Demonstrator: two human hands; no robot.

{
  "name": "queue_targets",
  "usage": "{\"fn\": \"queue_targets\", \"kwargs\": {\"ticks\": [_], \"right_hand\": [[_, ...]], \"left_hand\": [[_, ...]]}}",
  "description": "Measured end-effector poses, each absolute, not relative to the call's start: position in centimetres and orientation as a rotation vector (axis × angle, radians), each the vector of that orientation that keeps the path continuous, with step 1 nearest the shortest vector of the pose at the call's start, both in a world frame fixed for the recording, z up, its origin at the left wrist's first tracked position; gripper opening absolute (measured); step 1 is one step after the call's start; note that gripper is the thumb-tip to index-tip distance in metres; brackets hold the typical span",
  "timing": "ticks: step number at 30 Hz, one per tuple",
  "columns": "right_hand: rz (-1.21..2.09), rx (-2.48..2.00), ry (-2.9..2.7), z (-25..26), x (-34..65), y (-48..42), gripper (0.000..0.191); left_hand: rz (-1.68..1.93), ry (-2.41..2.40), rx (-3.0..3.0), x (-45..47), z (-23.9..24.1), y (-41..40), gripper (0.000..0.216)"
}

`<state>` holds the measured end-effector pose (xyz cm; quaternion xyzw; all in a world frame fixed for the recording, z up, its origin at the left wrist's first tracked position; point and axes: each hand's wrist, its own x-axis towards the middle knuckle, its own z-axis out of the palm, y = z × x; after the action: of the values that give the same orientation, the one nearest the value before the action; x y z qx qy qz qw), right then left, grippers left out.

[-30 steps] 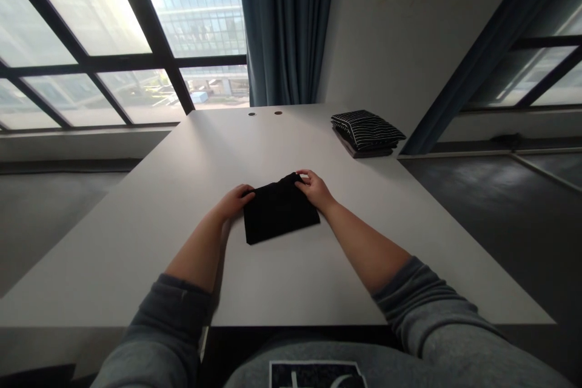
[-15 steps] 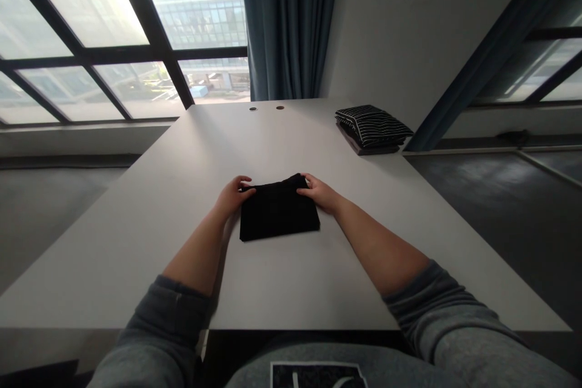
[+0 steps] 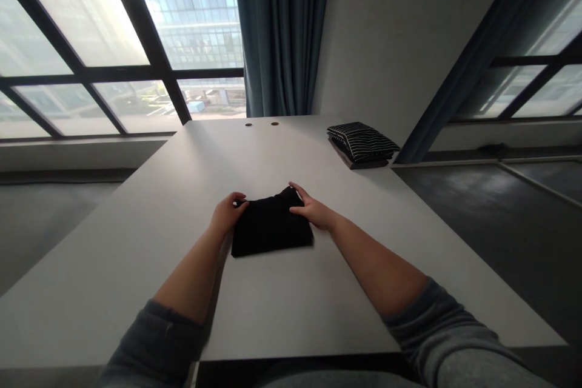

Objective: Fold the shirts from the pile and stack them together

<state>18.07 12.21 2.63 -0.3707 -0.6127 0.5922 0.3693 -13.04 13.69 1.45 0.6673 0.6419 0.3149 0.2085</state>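
A folded black cloth garment [image 3: 271, 227] lies near the middle of the white table, its exact kind not clear. My left hand [image 3: 228, 211] grips its far left corner, thumb on top and fingers at the back edge. At the far right corner, my right hand [image 3: 314, 209] has its thumb on the cloth and its fingers behind the raised edge. The far edge stands up a little on the right side. The near edge of the fold is straight.
On the table's [image 3: 182, 173] far right corner sits a stack of folded dark clothes [image 3: 362, 144], a white-striped one on top. Two round cable holes are at the far edge. Beyond are a blue curtain [image 3: 282, 36], windows and a wall.
The camera view has tilted up slightly, so everything appears lower. The right hand's fingers have spread a little at the garment's corner, and the far right edge lifts a bit more.
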Motion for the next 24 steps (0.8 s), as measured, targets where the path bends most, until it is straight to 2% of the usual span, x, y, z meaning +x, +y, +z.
{"fn": "queue_targets", "kwargs": {"ticks": [4,9,11,16,24], "right_hand": [[1.289,-0.903,-1.705,3.6,19.0,12.6,0.086],[1.484,-0.957,-1.714,5.7,21.2,14.4,0.038],[1.471,-1.026,-1.700,7.1,22.5,15.8,0.028],[1.312,-1.146,-1.727,11.3,25.6,20.9,0.036],[0.457,-1.163,-1.478,17.5,31.4,32.4,0.044]], "left_hand": [[0.777,1.865,1.974,-13.5,0.8,14.1,0.025],[0.653,2.010,2.103,-13.7,-0.1,14.4,0.034],[0.590,2.048,2.121,-13.7,-0.2,14.3,0.034],[0.528,2.043,2.174,-13.7,-0.4,14.2,0.031],[0.540,2.045,2.220,-13.3,-0.9,14.3,0.029]]}}
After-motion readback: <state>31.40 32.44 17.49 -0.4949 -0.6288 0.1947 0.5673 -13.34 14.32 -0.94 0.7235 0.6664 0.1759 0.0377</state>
